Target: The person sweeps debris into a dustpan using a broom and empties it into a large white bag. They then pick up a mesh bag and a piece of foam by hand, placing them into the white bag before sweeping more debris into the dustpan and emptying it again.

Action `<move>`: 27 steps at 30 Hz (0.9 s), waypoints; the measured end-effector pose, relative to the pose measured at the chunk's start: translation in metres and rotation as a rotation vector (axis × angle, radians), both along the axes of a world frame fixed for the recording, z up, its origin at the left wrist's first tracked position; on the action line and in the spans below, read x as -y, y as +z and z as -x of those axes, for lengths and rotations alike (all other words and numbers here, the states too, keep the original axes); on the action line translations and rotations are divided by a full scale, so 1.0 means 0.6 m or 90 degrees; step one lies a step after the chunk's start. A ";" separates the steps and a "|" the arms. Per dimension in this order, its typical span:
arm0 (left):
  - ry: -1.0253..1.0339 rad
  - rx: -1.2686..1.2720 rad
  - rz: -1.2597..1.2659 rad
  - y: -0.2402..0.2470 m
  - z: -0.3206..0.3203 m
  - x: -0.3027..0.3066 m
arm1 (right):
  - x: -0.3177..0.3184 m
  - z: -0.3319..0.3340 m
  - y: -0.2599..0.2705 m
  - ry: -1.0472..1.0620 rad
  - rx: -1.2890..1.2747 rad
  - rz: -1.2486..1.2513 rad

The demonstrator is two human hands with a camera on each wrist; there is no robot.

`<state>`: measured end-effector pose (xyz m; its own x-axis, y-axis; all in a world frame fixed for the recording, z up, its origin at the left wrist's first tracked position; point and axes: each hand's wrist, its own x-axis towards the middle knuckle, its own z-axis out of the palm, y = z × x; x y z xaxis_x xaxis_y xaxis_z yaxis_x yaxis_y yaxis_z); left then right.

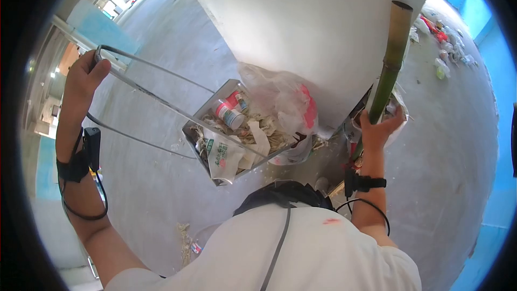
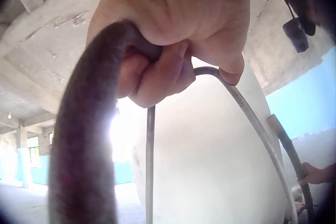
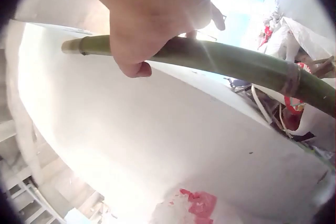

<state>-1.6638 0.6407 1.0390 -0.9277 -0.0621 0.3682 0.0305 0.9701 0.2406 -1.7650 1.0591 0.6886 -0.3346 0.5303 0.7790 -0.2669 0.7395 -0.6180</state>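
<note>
At the upper left of the head view the left hand (image 1: 86, 78) grips the top of a grey metal handle (image 1: 156, 98), its fingers curled round the bar (image 2: 86, 113) in the left wrist view. The handle runs down to a metal dustpan (image 1: 195, 153) holding a can (image 1: 229, 114), paper and dry scraps. On the right, the right hand (image 1: 379, 126) holds a green bamboo pole (image 1: 392, 67) between thumb and fingers; the pole (image 3: 226, 61) stands tilted, its lower end among rubbish. The right hand (image 3: 157, 19) partly covers the pole in the right wrist view.
A white pillar (image 1: 318, 16) rises between the hands. Beside the dustpan lies a clear plastic bag (image 1: 274, 94) with something pink. More bagged rubbish (image 1: 452, 46) lies by the blue wall (image 1: 493, 129). Scraps (image 1: 184, 240) lie on the grey floor (image 1: 145, 188) near the person.
</note>
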 end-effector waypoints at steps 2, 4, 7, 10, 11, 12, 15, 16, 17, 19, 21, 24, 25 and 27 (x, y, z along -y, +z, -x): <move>0.002 0.022 -0.008 -0.001 -0.005 0.001 | 0.042 -0.032 -0.026 0.150 -0.002 -0.022; -0.018 -0.002 -0.018 -0.010 -0.009 0.007 | 0.093 -0.033 -0.056 0.373 0.024 -0.203; 0.012 0.018 0.036 0.003 -0.015 -0.004 | 0.200 0.015 -0.074 0.572 0.192 -0.351; -0.025 0.018 0.014 0.001 -0.022 0.018 | 0.254 0.051 -0.148 0.482 0.315 -0.390; 0.007 0.022 0.046 0.005 -0.029 0.014 | 0.268 0.063 -0.179 0.489 0.402 -0.434; 0.020 0.020 0.066 0.008 -0.034 0.015 | 0.277 0.071 -0.208 0.550 0.560 -0.518; 0.031 0.014 0.134 0.022 -0.043 0.027 | 0.287 0.063 -0.253 0.663 0.978 -0.622; 0.035 0.014 0.159 0.030 -0.047 0.035 | 0.281 0.072 -0.264 0.650 1.000 -0.623; 0.038 0.014 0.179 0.036 -0.051 0.039 | 0.264 0.085 -0.280 0.637 1.024 -0.625; 0.043 0.007 0.202 0.041 -0.056 0.035 | 0.259 0.094 -0.303 0.616 1.074 -0.608; 0.036 0.003 0.203 0.047 -0.053 0.027 | 0.262 0.087 -0.304 0.602 1.128 -0.569; 0.002 -0.013 0.168 0.044 -0.038 -0.005 | 0.216 0.073 -0.240 0.859 0.704 -0.528; -0.011 -0.017 0.151 0.036 -0.033 -0.020 | 0.198 0.072 -0.223 0.876 0.648 -0.411; -0.039 -0.022 0.113 0.027 -0.023 -0.049 | 0.162 0.089 -0.216 0.710 0.502 -0.322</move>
